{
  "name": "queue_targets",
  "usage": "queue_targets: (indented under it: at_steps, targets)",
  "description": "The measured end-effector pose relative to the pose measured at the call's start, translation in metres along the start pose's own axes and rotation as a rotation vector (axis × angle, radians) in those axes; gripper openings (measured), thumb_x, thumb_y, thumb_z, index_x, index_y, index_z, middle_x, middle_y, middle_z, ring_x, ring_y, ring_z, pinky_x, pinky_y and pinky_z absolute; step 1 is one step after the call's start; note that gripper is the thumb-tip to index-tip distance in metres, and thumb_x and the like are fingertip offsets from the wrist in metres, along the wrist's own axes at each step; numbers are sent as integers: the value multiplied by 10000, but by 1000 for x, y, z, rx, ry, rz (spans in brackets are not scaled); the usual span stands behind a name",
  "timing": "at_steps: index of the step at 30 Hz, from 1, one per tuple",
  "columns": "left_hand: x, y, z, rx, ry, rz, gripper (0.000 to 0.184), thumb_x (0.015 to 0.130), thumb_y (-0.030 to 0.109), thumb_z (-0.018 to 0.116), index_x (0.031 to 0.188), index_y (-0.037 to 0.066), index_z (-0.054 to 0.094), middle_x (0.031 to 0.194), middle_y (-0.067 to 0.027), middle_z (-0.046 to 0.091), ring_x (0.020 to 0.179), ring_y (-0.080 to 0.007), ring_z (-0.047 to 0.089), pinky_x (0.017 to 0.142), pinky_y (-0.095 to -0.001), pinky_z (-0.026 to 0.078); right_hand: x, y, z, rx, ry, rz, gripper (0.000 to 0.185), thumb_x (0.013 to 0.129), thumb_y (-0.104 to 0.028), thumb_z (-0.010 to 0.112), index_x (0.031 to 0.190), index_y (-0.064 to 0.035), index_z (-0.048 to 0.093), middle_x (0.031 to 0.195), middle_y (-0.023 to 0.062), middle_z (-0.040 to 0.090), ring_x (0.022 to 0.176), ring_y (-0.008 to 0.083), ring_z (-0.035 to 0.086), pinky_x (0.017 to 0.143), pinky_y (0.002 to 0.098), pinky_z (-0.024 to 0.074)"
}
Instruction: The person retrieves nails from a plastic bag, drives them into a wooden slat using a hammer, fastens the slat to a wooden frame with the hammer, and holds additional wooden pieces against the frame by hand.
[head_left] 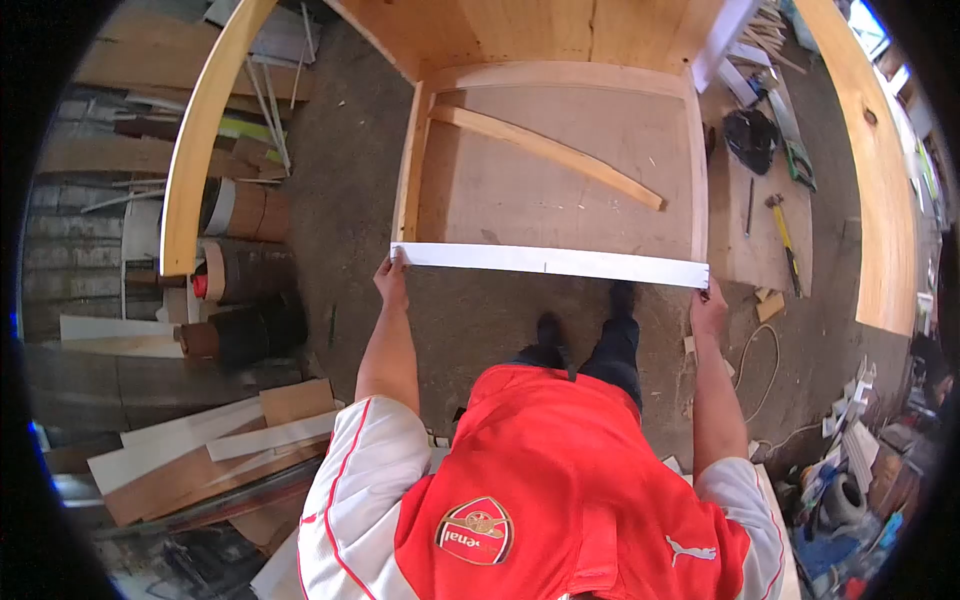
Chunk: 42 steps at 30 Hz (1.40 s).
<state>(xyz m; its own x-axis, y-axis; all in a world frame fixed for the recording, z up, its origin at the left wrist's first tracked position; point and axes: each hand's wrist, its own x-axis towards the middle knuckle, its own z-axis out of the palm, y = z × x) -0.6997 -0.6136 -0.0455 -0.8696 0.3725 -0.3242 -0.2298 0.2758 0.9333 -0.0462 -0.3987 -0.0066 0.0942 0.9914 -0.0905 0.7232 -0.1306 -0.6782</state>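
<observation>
A long white strip (550, 262) lies across the near side of a wooden frame or cabinet (560, 75), spanning it from side to side. My left hand (392, 280) has its fingers closed on the strip's left end, by the frame's left corner. At the opposite end, my right hand (709, 305) grips the strip near the right corner, its fingers partly hidden. Inside the frame, a loose wooden slat (550, 155) rests slantwise on the thin brown panel (500, 205).
On a board (740, 250) at the right lie a hammer (785, 240), a saw (798, 160) and a black bag (750, 138). Curved-looking wooden planks (195, 150) flank both sides. Stacked boards (200, 450) sit lower left; clutter (850, 490) lies lower right.
</observation>
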Motion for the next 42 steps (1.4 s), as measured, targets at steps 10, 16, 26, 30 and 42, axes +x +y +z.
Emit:
queue_targets:
  at_steps: [10, 16, 26, 30, 42]
  targets:
    - [-11, 14, 3, -8, -64, 57, 431, 971, 207, 738, 1281, -82, 658, 1111, -68, 719, 952, -117, 648, 859, -274, 508, 4, 15, 6, -62, 66, -112, 384, 899, -131, 741, 1275, -87, 673, 966, 166, 748, 854, 245, 736, 785, 372, 560]
    - [0, 6, 0, 15, -82, 58, 419, 958, 258, 757, 1238, -49, 701, 1035, -59, 733, 938, -120, 648, 881, -297, 503, 2, 14, 2, -142, 71, -80, 378, 902, -177, 742, 1271, -125, 680, 988, 159, 749, 889, 284, 737, 796, 400, 557]
    - [7, 3, -7, 36, -77, -6, 458, 943, 287, 775, 1258, -35, 693, 1087, -65, 724, 975, -135, 650, 904, -330, 509, -7, -15, -3, -192, 87, 24, 364, 872, -214, 738, 1234, -179, 711, 1028, 171, 742, 946, 347, 724, 814, 440, 555]
    - [11, 5, -9, 61, -97, -50, 424, 952, 274, 765, 1250, -21, 701, 1068, -63, 722, 937, -131, 654, 843, -309, 515, -6, -8, 3, -152, 122, 34, 346, 876, -220, 709, 1220, -177, 718, 1035, 179, 737, 959, 361, 717, 825, 450, 551]
    - [9, -4, -2, -23, -94, 21, 337, 993, 278, 708, 1192, 6, 712, 974, 1, 716, 801, -78, 629, 652, -267, 436, -7, -6, 2, -177, 113, 26, 322, 857, -219, 704, 1173, -156, 718, 996, 176, 727, 933, 379, 699, 806, 461, 548]
